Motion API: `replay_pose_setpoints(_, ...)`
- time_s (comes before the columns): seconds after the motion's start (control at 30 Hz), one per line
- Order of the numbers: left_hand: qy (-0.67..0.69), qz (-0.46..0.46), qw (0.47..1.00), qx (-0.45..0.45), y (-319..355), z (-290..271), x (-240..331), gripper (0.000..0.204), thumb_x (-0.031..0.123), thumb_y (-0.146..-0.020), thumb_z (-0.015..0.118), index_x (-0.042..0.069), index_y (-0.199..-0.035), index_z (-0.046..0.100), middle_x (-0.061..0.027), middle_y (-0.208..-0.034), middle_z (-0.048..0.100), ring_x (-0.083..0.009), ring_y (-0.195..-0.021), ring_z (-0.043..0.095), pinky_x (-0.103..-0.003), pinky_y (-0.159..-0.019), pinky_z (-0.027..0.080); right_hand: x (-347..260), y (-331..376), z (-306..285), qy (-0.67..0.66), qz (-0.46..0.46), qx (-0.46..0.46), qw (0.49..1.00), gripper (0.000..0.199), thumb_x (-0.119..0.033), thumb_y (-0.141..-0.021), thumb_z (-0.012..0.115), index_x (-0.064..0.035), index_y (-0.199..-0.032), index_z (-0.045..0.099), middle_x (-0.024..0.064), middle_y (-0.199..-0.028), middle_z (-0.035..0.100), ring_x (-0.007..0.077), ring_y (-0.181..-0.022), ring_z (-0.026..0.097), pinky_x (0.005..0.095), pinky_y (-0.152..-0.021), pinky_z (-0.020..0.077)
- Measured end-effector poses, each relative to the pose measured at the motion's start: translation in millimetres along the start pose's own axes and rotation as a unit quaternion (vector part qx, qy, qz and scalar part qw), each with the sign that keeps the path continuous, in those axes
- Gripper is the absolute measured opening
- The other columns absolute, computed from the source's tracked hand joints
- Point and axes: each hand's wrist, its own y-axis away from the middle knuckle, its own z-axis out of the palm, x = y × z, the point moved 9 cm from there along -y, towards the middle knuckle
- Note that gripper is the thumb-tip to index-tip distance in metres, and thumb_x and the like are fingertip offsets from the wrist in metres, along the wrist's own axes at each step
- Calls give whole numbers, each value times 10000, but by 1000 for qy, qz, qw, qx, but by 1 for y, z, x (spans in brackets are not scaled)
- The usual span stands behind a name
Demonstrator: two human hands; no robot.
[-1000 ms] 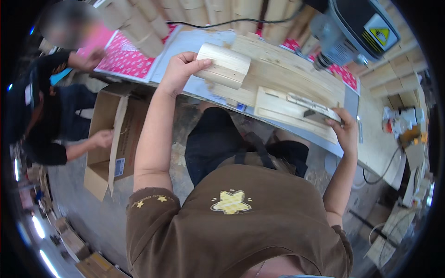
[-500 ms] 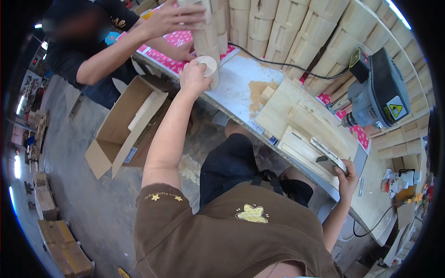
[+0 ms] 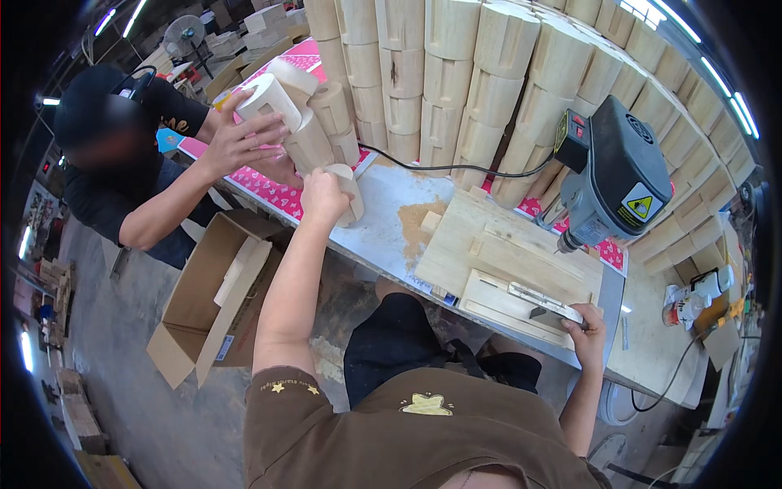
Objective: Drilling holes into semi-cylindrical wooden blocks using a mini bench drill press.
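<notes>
My left hand [image 3: 326, 197] is closed on the rim of a short, pale wooden cylinder [image 3: 351, 200] at the left end of the bench. Close by, a co-worker's hands steady a tilted stack of wooden cylinders [image 3: 309, 145]. To the right, the fingers of my right hand [image 3: 586, 332] grip the end of a long metal bar [image 3: 547, 300], which has a dark piece beneath it. The bar lies over a pale wooden jig [image 3: 521, 306] on a wooden board [image 3: 456, 248]. My left fingertips are partly hidden behind the cylinder.
A drill press head [image 3: 615, 175] stands above the board, with a black cable [image 3: 456, 169] running left. Tall rows of wooden cylinders [image 3: 444, 81] line the back. Sawdust [image 3: 417, 228] lies on the bench. An open cardboard box [image 3: 204, 297] sits below its left edge.
The view has shifted, showing more of the far side. The co-worker's cylinder stack, upright before, now leans left. My left hand still grips its cylinder; my right hand stays on the metal bar.
</notes>
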Motion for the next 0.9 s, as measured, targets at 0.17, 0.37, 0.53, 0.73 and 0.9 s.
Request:
replay_pose_setpoints(0.17, -19, -9, 999, -28, 6, 12, 9, 442, 191, -600, 800, -7, -968, 652, -174, -1069, 550, -320, -1023, 527, -393, -828, 490, 1, -1, 2, -18, 12, 13, 1000, 227, 14, -659, 690, -30, -877, 646, 44, -801, 579, 157, -761, 543, 261, -657, 412)
replay_pose_setpoints(0.37, -13, 5, 1000, -4, 14, 12, 11, 447, 191, -589, 797, -5, -964, 652, -166, -1059, 551, -317, -1007, 528, -390, -833, 486, 7, 1, 2, -31, 19, 4, 999, 232, 19, -667, 678, -22, -891, 637, 38, -816, 562, 143, -782, 531, 249, -683, 403)
replay_pose_setpoints(0.53, 15, 11, 1000, 7, 15, 11, 0, 440, 227, -569, 788, -8, -922, 671, -186, -1011, 570, -333, -986, 544, -407, -824, 478, 12, 1, 6, -31, 33, -10, 999, 219, 7, -687, 665, -13, -902, 625, 35, -832, 545, 133, -802, 513, 237, -711, 389)
replay_pose_setpoints(0.73, 20, 15, 998, 57, -9, -4, -8, 399, 218, -562, 776, -14, -873, 683, -192, -941, 600, -335, -899, 586, -403, -810, 480, 4, -1, 1, -24, -1, 22, 999, 249, 35, -647, 680, -29, -884, 640, 37, -792, 547, 149, -749, 528, 256, -651, 414)
replay_pose_setpoints(0.9, -10, -58, 997, 55, -48, -20, -35, 377, 184, -606, 754, -3, -922, 668, -187, -1007, 590, -334, -969, 572, -403, -832, 482, 6, 1, 4, -19, 21, 3, 1000, 220, 15, -678, 651, -19, -894, 631, 43, -816, 550, 152, -791, 509, 254, -712, 385)
